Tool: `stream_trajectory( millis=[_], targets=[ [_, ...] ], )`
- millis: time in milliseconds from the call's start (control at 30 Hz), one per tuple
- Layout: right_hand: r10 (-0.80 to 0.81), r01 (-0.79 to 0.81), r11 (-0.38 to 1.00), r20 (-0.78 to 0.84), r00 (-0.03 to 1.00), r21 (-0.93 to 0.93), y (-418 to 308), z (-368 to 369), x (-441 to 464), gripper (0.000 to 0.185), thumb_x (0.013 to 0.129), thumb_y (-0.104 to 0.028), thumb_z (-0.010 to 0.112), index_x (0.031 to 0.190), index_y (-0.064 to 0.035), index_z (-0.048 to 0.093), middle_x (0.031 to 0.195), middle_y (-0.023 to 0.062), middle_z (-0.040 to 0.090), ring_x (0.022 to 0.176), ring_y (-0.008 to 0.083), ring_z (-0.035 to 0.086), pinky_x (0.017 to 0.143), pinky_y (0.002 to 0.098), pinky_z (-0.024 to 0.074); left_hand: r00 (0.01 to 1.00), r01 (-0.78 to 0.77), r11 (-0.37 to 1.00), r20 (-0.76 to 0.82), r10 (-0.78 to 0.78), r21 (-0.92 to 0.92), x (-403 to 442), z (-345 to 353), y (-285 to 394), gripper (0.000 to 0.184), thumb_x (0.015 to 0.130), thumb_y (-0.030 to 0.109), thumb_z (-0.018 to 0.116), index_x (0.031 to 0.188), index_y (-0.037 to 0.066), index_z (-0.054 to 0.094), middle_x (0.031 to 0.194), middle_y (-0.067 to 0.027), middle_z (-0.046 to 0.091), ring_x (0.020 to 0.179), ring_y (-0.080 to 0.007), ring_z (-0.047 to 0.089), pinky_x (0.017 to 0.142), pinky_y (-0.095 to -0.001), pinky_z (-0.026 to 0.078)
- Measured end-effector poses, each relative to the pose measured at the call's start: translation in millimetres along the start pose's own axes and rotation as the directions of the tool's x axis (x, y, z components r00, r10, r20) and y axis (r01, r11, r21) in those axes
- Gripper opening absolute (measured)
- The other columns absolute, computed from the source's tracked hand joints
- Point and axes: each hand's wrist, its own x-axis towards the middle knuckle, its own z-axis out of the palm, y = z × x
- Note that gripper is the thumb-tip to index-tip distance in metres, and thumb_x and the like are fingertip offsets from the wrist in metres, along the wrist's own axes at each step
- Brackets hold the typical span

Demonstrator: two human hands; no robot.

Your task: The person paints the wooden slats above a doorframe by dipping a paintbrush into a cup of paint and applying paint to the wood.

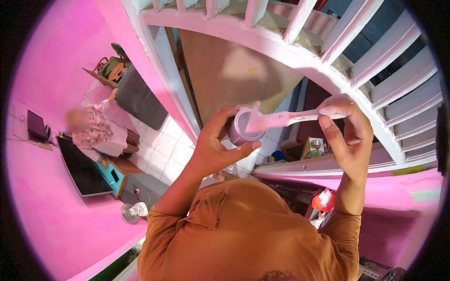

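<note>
My left hand (pixel 213 136) is wrapped round a small paint can (pixel 243 127), with the thumb along its near side. The can's mouth tips toward me, and pale purplish-pink colour coats its inside. In my right hand (pixel 344 129) is the handle end of a paintbrush (pixel 274 122), pinched between thumb and fingers. Pale pink paint covers the brush head and part of the handle. The brush lies nearly level, its head over the can's right rim; whether they touch I cannot tell. Paint smears show on my right fingers.
White balusters (pixel 300 21) rise above a pale ledge (pixel 262 40). Beyond my hands is a brown door panel (pixel 225 61). At left, another person (pixel 101 129) stands beside a television (pixel 84 166) and a fan (pixel 130 213). A grey sofa (pixel 140 98) stands behind them.
</note>
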Motion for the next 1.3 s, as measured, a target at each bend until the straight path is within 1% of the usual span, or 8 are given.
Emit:
stream_trajectory(
  millis=[267, 500, 700, 800, 900, 1133, 1200, 1300],
  targets=[
    [0.258, -0.217, 0.948, -0.165, 0.952, 0.231, -2.1, 2.2, -14.1, 0.015, 0.093, 0.001, 0.069, 0.108, -0.0001, 0.068, 0.105, 0.0057, 0.068, 0.096, 0.0108, 0.062, 0.082, 0.0237, 0.0481, 1.0, 0.022, 1.0, -0.01, -0.022, 0.01, 11.1, 7.3, 9.4, 0.073, 0.077, 0.01, 0.088, 0.138, 0.0, 0.048, 0.13, -0.0115, 0.057, 0.122, -0.0219, 0.058, 0.105, -0.0359, 0.048],
    [0.256, -0.201, 0.955, -0.263, 0.93, 0.22, -14.3, -2.8, -15.8, 0.015, 0.092, 0.001, 0.069, 0.107, 0.0004, 0.068, 0.105, 0.0065, 0.068, 0.096, 0.0115, 0.062, 0.082, 0.0247, 0.0474, 0.999, -0.004, 0.999, -0.033, 0.003, -0.036, 23.7, 14.9, 29.8, 0.071, 0.078, 0.012, 0.088, 0.136, -0.001, 0.05, 0.13, -0.011, 0.057, 0.122, -0.02, 0.058, 0.105, -0.0361, 0.048],
    [0.123, -0.076, 0.986, -0.342, 0.932, 0.147, -23.6, -12.0, -10.4, 0.016, 0.09, 0.004, 0.069, 0.106, 0.0015, 0.068, 0.101, 0.0086, 0.068, 0.092, 0.0135, 0.063, 0.082, 0.0258, 0.0471, 0.997, -0.071, 0.997, -0.01, 0.071, 0.026, 37.9, 20.9, 49.8, 0.068, 0.079, 0.012, 0.087, 0.136, 0.0, 0.051, 0.13, -0.01, 0.058, 0.121, -0.019, 0.058, 0.105, -0.0358, 0.047],
    [-0.026, 0.032, 0.999, -0.359, 0.933, 0.011, -23.8, -22.5, -6.6, 0.017, 0.088, 0.005, 0.071, 0.105, 0.0017, 0.068, 0.098, 0.0091, 0.069, 0.089, 0.0138, 0.063, 0.081, 0.0259, 0.0473, 0.993, -0.112, 0.993, -0.017, 0.113, 0.037, 47.5, 26.3, 58.6, 0.068, 0.08, 0.013, 0.087, 0.136, -0.001, 0.051, 0.129, -0.0108, 0.059, 0.119, -0.0194, 0.059, 0.104, -0.0353, 0.048],
    [-0.138, 0.136, 0.99, -0.403, 0.905, -0.033, -28.6, -30.5, 1.8, 0.018, 0.086, 0.006, 0.073, 0.103, 0.0017, 0.069, 0.096, 0.0101, 0.07, 0.087, 0.0142, 0.064, 0.078, 0.026, 0.0484, 0.994, -0.097, 0.995, -0.054, 0.097, 0.006, 57.6, 32.3, 77.4, 0.068, 0.08, 0.013, 0.087, 0.134, -0.005, 0.051, 0.124, -0.0133, 0.062, 0.116, -0.0201, 0.061, 0.102, -0.0349, 0.048],
    [-0.248, 0.181, 0.967, -0.482, 0.84, -0.181, -51.6, -57.6, 25.5, 0.016, 0.087, 0.0, 0.075, 0.102, 0.0019, 0.07, 0.096, 0.01, 0.071, 0.087, 0.013, 0.064, 0.077, 0.0258, 0.0488, 0.975, -0.221, 0.975, -0.012, 0.221, 0.009, 92.1, 44.5, 127.4, 0.067, 0.081, 0.012, 0.086, 0.134, -0.006, 0.051, 0.124, -0.0138, 0.062, 0.115, -0.02, 0.062, 0.1, -0.0349, 0.049],
    [-0.287, 0.239, 0.958, -0.512, 0.81, -0.159, -57.5, -65.1, 36.5, 0.016, 0.088, -0.002, 0.074, 0.103, 0.0015, 0.07, 0.095, 0.0086, 0.071, 0.087, 0.0119, 0.064, 0.076, 0.0254, 0.0482, 0.978, -0.207, 0.975, -0.025, 0.206, -0.075, 102.3, 50.1, 139.7, 0.065, 0.082, 0.011, 0.085, 0.133, -0.007, 0.051, 0.123, -0.0146, 0.062, 0.113, -0.0203, 0.062, 0.099, -0.0348, 0.05],
    [-0.379, 0.291, 0.925, -0.553, 0.742, -0.245, -60.7, -77.4, 52.8, 0.015, 0.091, -0.008, 0.072, 0.104, -0.0002, 0.07, 0.093, 0.0048, 0.071, 0.084, 0.0094, 0.062, 0.074, 0.0227, 0.0459, 0.976, -0.219, 0.975, -0.007, 0.219, -0.02, 119.2, 52.4, 154.9, 0.062, 0.084, 0.013, 0.083, 0.132, -0.008, 0.051, 0.122, -0.0156, 0.062, 0.112, -0.021, 0.063, 0.098, -0.0353, 0.051]
  ],
)
